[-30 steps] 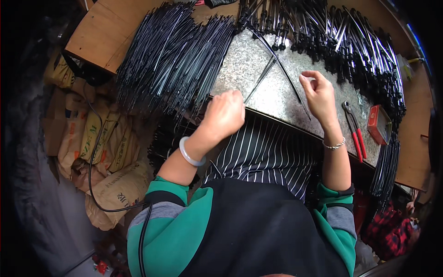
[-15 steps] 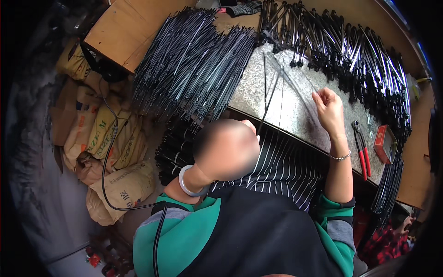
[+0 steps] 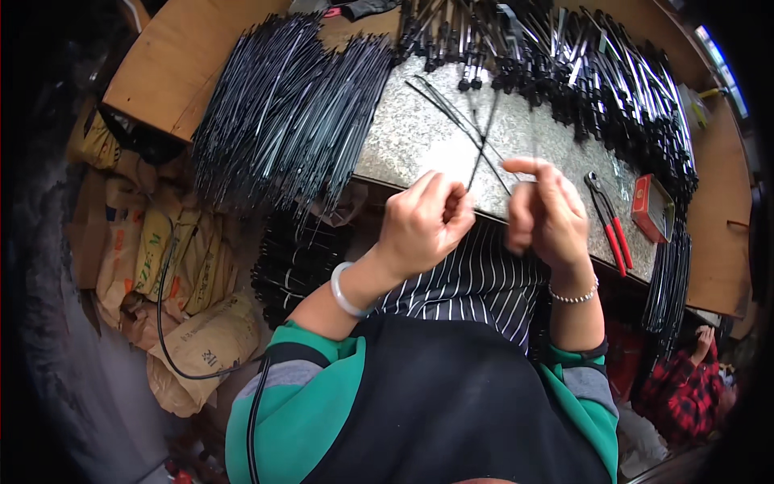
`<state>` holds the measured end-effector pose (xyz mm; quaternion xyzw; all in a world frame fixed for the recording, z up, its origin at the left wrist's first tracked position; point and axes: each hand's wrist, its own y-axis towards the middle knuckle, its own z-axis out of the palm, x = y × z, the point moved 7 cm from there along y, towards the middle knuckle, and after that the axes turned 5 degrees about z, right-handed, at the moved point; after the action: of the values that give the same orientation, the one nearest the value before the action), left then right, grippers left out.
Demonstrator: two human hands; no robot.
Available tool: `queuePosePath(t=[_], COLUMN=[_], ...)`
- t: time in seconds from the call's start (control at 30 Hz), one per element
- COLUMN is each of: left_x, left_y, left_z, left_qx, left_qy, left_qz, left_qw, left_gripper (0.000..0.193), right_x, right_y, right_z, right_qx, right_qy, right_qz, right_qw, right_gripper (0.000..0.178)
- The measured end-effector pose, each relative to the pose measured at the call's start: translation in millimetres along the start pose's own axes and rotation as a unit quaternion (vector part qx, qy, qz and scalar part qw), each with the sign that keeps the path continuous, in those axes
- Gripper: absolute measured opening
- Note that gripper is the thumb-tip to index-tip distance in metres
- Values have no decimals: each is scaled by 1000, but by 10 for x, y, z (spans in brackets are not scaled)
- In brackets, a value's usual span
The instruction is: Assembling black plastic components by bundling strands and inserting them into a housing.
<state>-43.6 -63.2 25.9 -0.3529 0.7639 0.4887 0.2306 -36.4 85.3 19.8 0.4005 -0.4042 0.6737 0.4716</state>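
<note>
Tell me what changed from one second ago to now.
The left hand moved rightward and is pinching a dark rod; the right hand drew back, its fingers blurred, so the hands are closer together. The pliers and red box stayed put.

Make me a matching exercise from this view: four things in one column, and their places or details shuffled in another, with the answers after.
Column one
1. Pliers
2. Left hand
3. Right hand
4. Sacks

Column two
A. Beaded bracelet at the wrist
B. Off the table, toward the picture's left
C. Red-handled, on the speckled tabletop
D. Smooth pale bangle at the wrist

Pairs: 1-C, 2-D, 3-A, 4-B
</note>
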Motion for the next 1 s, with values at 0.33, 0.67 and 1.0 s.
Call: queuePosePath(t=[0.33, 0.67, 1.0], left_x=[1010, 743, -100], left_y=[508, 198, 329], left_z=[693, 152, -296], left_qx=[54, 61, -10], left_qy=[350, 232, 92], left_qz=[-201, -135, 45], left_qw=[913, 961, 995], left_gripper=[38, 16, 13], right_x=[535, 239, 225], right_y=[-490, -282, -333], right_z=[-540, -484, -303], right_qx=[-166, -213, -156], right_qy=[-100, -330, -131], right_qz=[-148, -199, -164], right_qw=[970, 898, 965], right_gripper=[26, 28, 26])
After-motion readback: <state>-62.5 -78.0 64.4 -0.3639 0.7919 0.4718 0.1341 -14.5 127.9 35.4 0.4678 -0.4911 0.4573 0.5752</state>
